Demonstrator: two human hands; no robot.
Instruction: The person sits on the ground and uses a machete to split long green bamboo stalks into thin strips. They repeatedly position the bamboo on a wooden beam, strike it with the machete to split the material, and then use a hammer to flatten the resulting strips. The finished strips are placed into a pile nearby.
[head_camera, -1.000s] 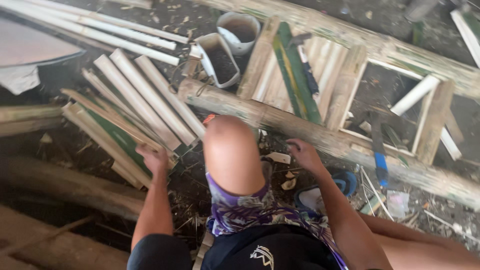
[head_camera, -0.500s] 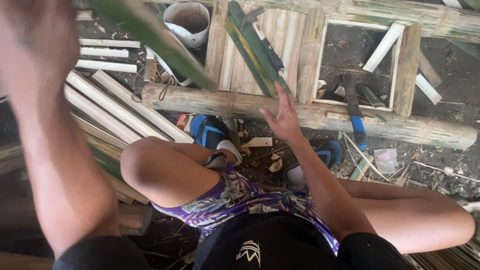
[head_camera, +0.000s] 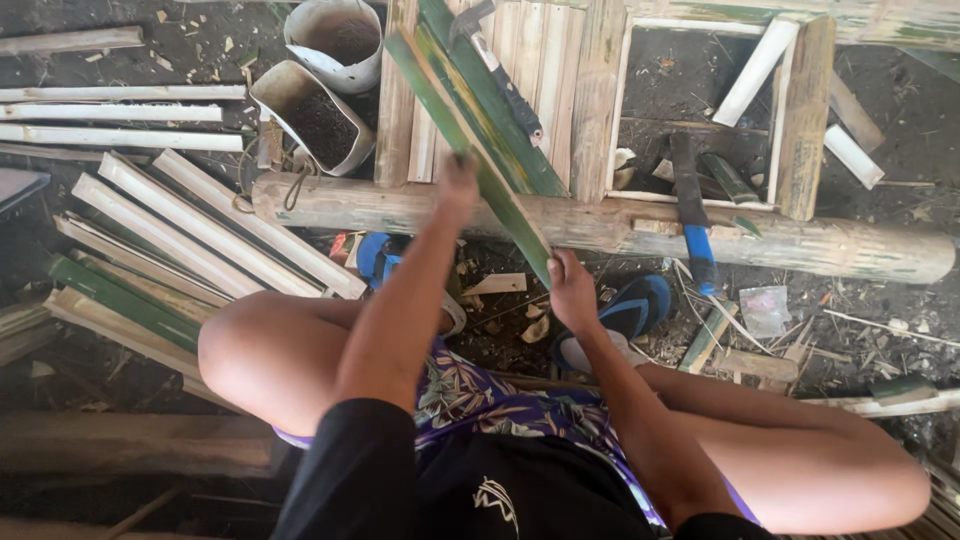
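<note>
Both hands, left hand (head_camera: 458, 185) and right hand (head_camera: 572, 290), have fingers closed around a long green split-bamboo slat (head_camera: 470, 150) lying slantwise across the thick round bamboo pole (head_camera: 620, 225); its sharp split edge could cut a palm if it slides.

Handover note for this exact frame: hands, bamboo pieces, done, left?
Left hand: grips the green bamboo slat partway along it.
Right hand: holds the slat's near end.
The slat lies slanted across the bamboo pole and the slats in the frame.
Done: several slats sit in the frame.
Left: this slat not yet flat; split slats wait on the left.
</note>
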